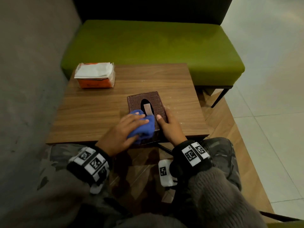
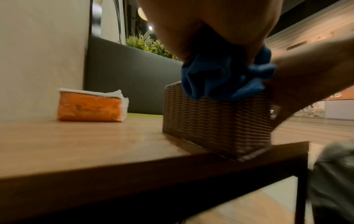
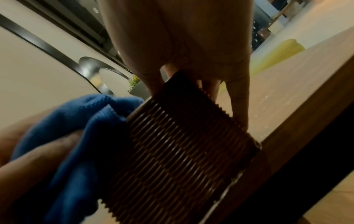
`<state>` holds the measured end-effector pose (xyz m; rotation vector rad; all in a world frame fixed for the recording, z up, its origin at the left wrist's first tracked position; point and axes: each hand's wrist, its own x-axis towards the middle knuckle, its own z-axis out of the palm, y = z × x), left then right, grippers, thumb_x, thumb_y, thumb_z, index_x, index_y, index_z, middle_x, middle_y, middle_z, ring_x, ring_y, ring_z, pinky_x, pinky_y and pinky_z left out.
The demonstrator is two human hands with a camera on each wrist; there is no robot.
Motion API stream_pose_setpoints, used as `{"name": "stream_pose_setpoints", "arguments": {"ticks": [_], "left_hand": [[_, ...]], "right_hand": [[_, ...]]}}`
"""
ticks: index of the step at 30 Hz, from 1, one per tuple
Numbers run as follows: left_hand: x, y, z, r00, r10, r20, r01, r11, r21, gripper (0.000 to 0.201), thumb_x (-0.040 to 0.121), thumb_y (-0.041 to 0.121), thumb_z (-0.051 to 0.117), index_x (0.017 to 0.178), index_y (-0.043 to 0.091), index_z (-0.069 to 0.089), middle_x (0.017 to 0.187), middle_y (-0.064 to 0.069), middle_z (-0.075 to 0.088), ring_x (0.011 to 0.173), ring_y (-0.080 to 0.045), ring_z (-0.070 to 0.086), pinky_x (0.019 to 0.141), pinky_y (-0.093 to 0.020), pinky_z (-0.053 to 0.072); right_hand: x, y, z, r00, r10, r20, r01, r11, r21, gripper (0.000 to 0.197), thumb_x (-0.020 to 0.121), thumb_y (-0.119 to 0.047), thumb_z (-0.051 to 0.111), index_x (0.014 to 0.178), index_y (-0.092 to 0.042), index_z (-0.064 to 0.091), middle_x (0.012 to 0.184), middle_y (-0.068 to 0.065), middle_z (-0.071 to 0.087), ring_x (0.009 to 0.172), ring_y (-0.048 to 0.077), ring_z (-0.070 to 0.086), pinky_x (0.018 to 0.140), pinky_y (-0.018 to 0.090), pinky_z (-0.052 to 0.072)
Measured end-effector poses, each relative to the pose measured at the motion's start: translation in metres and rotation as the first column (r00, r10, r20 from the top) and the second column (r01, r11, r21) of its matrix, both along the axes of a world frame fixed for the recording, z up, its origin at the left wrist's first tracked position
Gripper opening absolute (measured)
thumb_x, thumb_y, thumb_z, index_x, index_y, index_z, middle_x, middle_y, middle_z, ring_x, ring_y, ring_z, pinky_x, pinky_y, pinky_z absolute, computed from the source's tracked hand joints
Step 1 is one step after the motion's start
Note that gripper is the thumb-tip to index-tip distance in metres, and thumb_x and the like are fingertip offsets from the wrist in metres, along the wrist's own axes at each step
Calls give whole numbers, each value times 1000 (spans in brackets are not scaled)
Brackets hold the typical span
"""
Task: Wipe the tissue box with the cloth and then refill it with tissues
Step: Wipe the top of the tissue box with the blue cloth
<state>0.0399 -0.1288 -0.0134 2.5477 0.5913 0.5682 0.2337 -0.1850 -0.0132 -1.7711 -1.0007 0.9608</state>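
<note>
A brown woven tissue box (image 1: 153,100) lies on the wooden table (image 1: 92,112), its near end at the front edge. A pale strip shows in its oval top opening (image 1: 147,108). My left hand (image 1: 131,127) holds a bunched blue cloth (image 1: 148,127) against the box's near left top. My right hand (image 1: 166,124) grips the box's right side, thumb on top and fingers down the side. The left wrist view shows the cloth (image 2: 220,78) bunched on the box (image 2: 216,124). The right wrist view shows the box's ribbed end (image 3: 182,144) and the cloth (image 3: 76,121).
An orange pack of white tissues (image 1: 95,75) sits at the table's far left corner. A green bench (image 1: 156,46) stands behind the table and a grey wall (image 1: 24,79) runs along the left. Tiled floor (image 1: 271,112) lies to the right.
</note>
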Motion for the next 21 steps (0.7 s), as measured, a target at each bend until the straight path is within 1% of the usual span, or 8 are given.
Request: {"name": "stream_pose_setpoints", "arguments": {"ticks": [3,5,7,9,12,16,18,21], "left_hand": [[10,42,1,979,200,39,-195,976,-100,45,87,30,47,128,12,54,135,-10,51,129,-24,43,110,-36,31],[23,63,4,944,324,70,-309,936,-168,42,86,26,49,124,10,56,129,-13,54,121,-28,50,105,-41,37],[36,64,6,931,361,64,-348,925,-149,40,82,16,52,121,7,57,125,-14,56,119,-30,51,103,-43,39],[36,47,5,943,329,57,-323,941,-97,40,80,14,53,120,7,58,126,-14,56,122,-29,48,106,-40,35],[13,14,6,982,184,34,-182,982,-54,43,84,23,49,124,10,56,133,-8,53,128,-18,41,110,-31,28],[-4,0,8,997,-59,-46,60,998,24,46,83,20,47,127,9,55,135,-4,48,129,-15,38,112,-26,24],[-5,20,8,999,16,-40,-16,1000,3,46,83,22,47,127,10,54,133,-8,51,127,-18,41,110,-27,26],[-2,53,10,954,292,64,-285,953,-108,42,83,22,49,122,10,57,125,-8,56,119,-27,51,103,-27,33]], "right_hand": [[5,3,4,998,61,-30,-62,998,-24,51,100,-17,50,148,-16,35,141,11,52,127,25,51,109,38,40],[7,3,3,997,66,-41,-67,998,-14,52,100,-18,51,149,-17,34,140,10,52,127,23,51,107,34,40],[8,3,2,998,62,-21,-62,998,-2,52,100,-20,51,149,-17,34,139,7,53,125,19,52,99,25,40],[9,3,1,999,51,-14,-51,999,0,51,100,-21,51,148,-17,36,137,6,54,123,17,52,93,20,37],[11,4,-2,999,23,34,-24,1000,10,46,100,-25,51,145,-18,42,135,7,57,123,20,54,92,19,36],[12,8,-2,996,61,62,-62,998,12,40,100,-25,50,139,-16,49,130,8,61,119,21,56,95,26,42],[14,9,1,992,103,74,-104,995,9,38,100,-23,50,137,-15,51,128,8,61,116,20,57,97,29,43],[18,10,1,990,122,73,-124,992,19,36,99,-21,52,135,-15,54,124,6,64,111,16,58,95,26,44]]}}
